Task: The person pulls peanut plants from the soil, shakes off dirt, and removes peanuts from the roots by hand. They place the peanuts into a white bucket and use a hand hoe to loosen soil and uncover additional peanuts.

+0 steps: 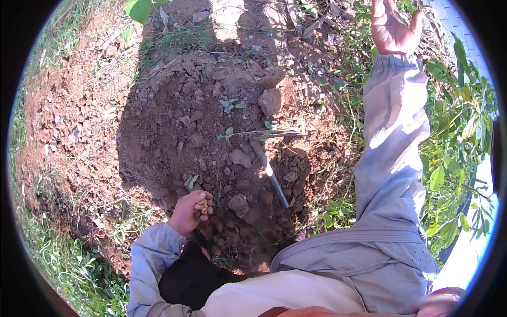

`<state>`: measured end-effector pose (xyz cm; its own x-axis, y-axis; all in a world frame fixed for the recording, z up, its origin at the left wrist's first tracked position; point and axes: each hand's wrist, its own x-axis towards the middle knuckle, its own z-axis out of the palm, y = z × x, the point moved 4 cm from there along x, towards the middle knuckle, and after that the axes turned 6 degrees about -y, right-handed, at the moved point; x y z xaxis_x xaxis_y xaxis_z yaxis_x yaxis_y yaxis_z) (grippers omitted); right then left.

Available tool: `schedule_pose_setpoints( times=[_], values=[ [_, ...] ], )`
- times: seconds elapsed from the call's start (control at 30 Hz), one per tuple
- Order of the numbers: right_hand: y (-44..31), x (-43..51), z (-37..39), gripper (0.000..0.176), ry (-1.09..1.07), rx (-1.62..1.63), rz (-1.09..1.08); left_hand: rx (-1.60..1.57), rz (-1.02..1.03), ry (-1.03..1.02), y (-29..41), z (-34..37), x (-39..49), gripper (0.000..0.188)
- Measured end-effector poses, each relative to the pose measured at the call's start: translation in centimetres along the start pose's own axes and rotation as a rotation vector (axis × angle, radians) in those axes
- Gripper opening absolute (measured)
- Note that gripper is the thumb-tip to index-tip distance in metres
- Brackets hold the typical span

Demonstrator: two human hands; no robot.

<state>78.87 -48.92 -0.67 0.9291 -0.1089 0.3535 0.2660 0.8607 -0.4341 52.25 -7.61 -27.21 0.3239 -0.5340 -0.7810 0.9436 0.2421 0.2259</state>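
Observation:
Several tan pods, which look like peanuts, are held in the curled fingers of my left hand, low over the loose soil. My right arm reaches far out to the upper right. At its end my right hand is palm up with the thumb spread, over leafy growth; no object shows in the palm, and its fingertips are cut off by the picture's edge. Between the hands lies a short hand tool with a tubular metal handle. Its far end meets a plant stem, and its head is hard to make out.
Dug reddish soil with clods fills the middle, partly in my shadow. A large clod sits beyond the tool. Leafy plants line the right, with paving at upper right. Grass grows at lower left.

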Motion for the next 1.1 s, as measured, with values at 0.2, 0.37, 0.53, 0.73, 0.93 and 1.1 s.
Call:
schedule_pose_setpoints(
  times=[0.2, 0.37, 0.53, 0.73, 0.93, 1.1],
  values=[
    [10.9, -15.4, -0.8, 0.029, -0.382, -0.840, 0.784, -0.011, 0.051, -0.074, 1.4, 0.4, 0.6, 0.021],
    [12.3, -39.8, -11.7, 0.057, -0.207, -1.644, 1.566, 0.020, -0.012, -0.220, 1.8, 1.1, 2.4, 0.026],
    [13.8, -45.4, -13.2, 0.059, 0.026, -1.845, 1.350, 0.061, 0.054, -0.314, 3.1, 2.1, 3.9, 0.025],
    [14.0, -47.1, -10.5, 0.040, 0.400, -1.743, 1.340, -0.002, 0.342, -0.281, 7.5, 2.2, 6.9, 0.020],
    [11.6, -42.3, -2.1, 0.021, 0.581, -1.326, 1.065, -0.165, 0.613, -0.128, 10.3, -3.8, 7.3, 0.017],
    [11.2, -29.9, -2.3, 0.015, 0.547, -0.989, 0.323, -0.232, 0.571, -0.077, 9.9, -5.3, 7.7, 0.018]
  ],
)
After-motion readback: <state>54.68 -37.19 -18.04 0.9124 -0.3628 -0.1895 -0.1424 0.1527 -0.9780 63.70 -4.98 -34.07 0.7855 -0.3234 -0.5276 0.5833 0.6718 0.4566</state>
